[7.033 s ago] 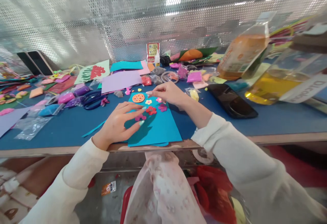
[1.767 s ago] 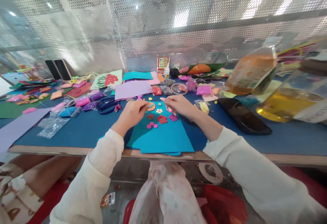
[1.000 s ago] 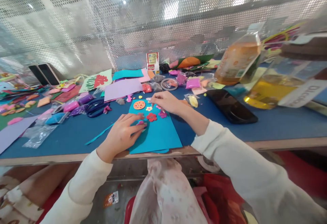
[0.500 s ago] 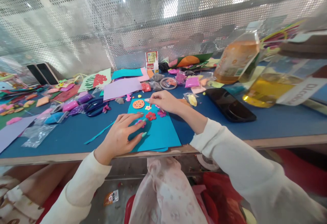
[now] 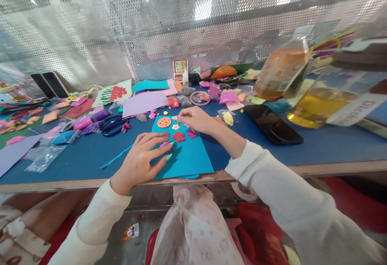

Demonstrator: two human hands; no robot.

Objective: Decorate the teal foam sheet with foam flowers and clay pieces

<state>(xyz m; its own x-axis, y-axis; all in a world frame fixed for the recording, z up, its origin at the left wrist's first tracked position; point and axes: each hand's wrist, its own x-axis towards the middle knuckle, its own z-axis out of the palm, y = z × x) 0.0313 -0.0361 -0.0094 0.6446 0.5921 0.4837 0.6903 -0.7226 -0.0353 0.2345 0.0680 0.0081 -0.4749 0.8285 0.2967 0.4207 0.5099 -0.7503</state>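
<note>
A bright blue sheet of paper [image 5: 190, 162] lies at the table's front edge, decorated with small clay shapes. Near its top are a round orange piece with red dots [image 5: 164, 122] and a small pale yellow flower [image 5: 175, 127]. Below sits a red flower [image 5: 178, 137], with a purple-pink flower [image 5: 191, 133] to its right. My right hand [image 5: 195, 119] is pinched just above the yellow flower; whatever is between its fingertips is too small to tell. Fingers apart, my left hand [image 5: 145, 150] rests over the sheet's left side, partly covering a pink-purple piece [image 5: 164, 144] and a grey one [image 5: 165, 134].
To the right lie a black phone [image 5: 272, 124], an orange drink bottle [image 5: 281, 71] and a jar of yellow liquid [image 5: 317, 106]. Blue-handled scissors [image 5: 111, 126], a lilac sheet [image 5: 145, 104] and several clay packets are at left and behind. A perforated metal panel [image 5: 169, 27] stands at the back.
My left fingers have shifted slightly left, and a grey piece beneath them shows more clearly. My right hand stays pinched at nearly the same spot.
</note>
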